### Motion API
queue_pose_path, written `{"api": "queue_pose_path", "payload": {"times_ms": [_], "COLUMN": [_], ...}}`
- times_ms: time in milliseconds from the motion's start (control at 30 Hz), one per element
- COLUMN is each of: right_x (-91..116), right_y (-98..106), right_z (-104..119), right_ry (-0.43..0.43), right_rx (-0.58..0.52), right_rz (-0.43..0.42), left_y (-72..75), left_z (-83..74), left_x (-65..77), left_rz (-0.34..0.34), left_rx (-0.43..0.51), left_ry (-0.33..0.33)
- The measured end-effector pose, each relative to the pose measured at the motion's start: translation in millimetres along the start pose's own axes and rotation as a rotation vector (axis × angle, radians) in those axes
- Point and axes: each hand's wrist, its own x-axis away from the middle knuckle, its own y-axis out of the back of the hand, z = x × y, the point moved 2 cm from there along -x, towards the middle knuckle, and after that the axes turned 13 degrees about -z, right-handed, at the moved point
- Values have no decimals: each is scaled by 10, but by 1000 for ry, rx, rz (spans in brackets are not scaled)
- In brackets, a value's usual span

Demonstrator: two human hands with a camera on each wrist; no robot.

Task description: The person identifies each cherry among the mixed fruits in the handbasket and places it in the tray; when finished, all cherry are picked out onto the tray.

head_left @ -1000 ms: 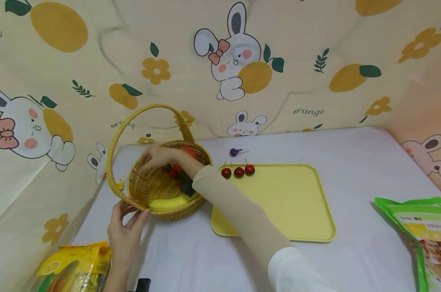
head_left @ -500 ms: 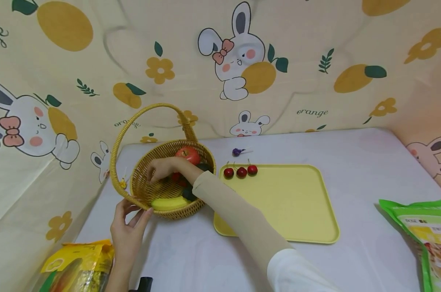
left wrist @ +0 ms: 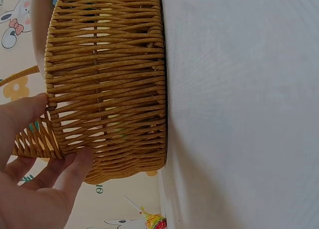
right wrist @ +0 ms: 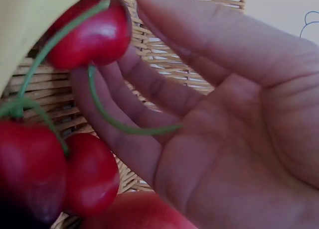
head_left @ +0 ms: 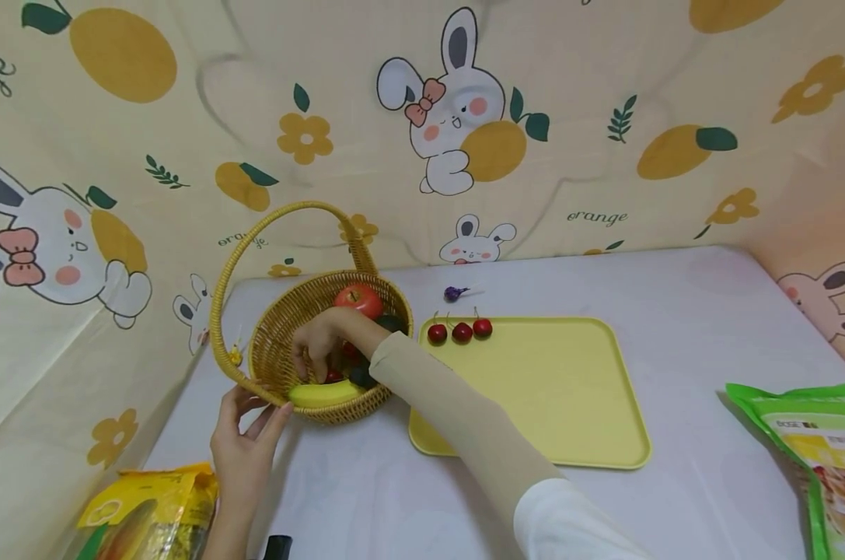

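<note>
A wicker basket (head_left: 274, 330) with a tall arched handle stands at the left of the table. My left hand (head_left: 243, 451) holds its near rim by the handle's foot, with thumb and fingers on the weave. My right hand (head_left: 322, 338) is down inside the basket, over a yellow banana (head_left: 324, 393). In the right wrist view, its fingers bend loosely behind a red cherry (right wrist: 99, 37) with a green stem; a gap shows between thumb and cherry. Two other cherries (right wrist: 92, 174) lie beside it. A round red fruit (head_left: 359, 300) and dark items (head_left: 392, 323) lie at the basket's far right.
A yellow tray (head_left: 541, 389) right of the basket bears three cherries (head_left: 462, 333) at its far left corner. Behind it lies a purple lollipop (head_left: 453, 294); a yellow lollipop (head_left: 235, 355) is left of the basket. Food bags stand at left (head_left: 149, 505) and right (head_left: 814, 443).
My right hand has moved from the basket's left side down and right towards the banana and cherries. The left hand keeps its hold on the basket. The head view has shifted slightly.
</note>
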Motion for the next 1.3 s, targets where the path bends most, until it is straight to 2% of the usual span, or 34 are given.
{"api": "queue_pose_path", "payload": {"times_ms": [167, 300, 533, 667, 733, 833, 933, 1067, 1133, 1300], "right_x": [30, 86, 301, 417, 467, 569, 728, 1041, 1211, 1641], "right_y": [1, 44, 193, 228, 231, 247, 293, 347, 350, 230], "right_z": [7, 10, -1, -11, -10, -4, -20, -156, -295, -772], "right_ry": [-25, -47, 9, 8, 35, 135, 328, 506, 515, 388], "right_rx": [30, 44, 23, 1, 4, -34, -118, -254, -303, -470], "right_rz": [69, 87, 41, 92, 110, 86, -2, -217, -368, -785], "left_y": [-1, 4, -14, -11, -9, -10, -3, 6, 7, -8], "left_z": [-7, -8, 0, -1, -2, -10, -8, -9, -13, -29], "left_x": [6, 7, 8, 9, 13, 16, 18, 26, 29, 26], "left_rz": [4, 1, -5, -7, -7, -4, -5, -6, -6, -4], "left_rx": [-1, 0, 6, -4, -1, -12, -13, -19, -26, -30], "left_ry": [6, 18, 13, 12, 16, 8, 5, 13, 16, 15]}}
